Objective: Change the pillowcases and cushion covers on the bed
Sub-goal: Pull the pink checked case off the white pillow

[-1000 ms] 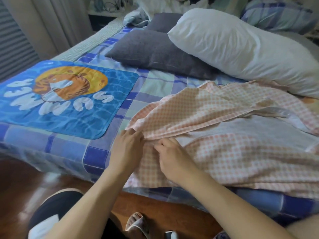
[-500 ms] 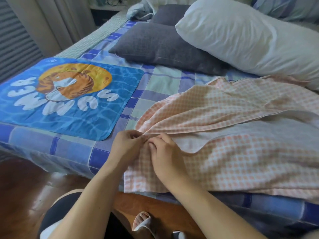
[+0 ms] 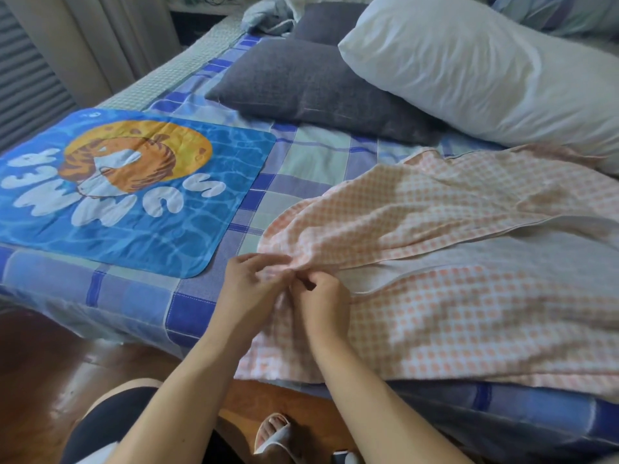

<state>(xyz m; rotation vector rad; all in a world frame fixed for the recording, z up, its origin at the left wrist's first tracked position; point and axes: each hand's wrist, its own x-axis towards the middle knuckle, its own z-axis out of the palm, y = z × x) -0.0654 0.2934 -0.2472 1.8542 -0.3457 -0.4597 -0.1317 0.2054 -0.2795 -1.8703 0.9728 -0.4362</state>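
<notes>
- The pink checked pillowcase (image 3: 452,279) lies flat and rumpled on the bed (image 3: 318,155), near the front edge, and part of it hangs over the side.
- The left hand (image 3: 249,289) and the right hand (image 3: 323,304) are close together at its near left corner.
- The fingers (image 3: 268,262) of both hands are curled and pinch the cloth where it bunches up.
- The cloth looks thin, soft and light. I think it will flop and fold when lifted, and it will not break.
- A good place to hold looks like the open edge, where the pale inside shows, one hand on each layer.
- The white pillow (image 3: 485,72) lies bare at the back right, just touching the far end of the pillowcase. It looks puffy and squashy, so I guess it will need pushing in corner by corner.
- A grey cushion (image 3: 315,85) lies beside the pillow, and a blue mat with a tiger (image 3: 127,185) lies to the left.
</notes>
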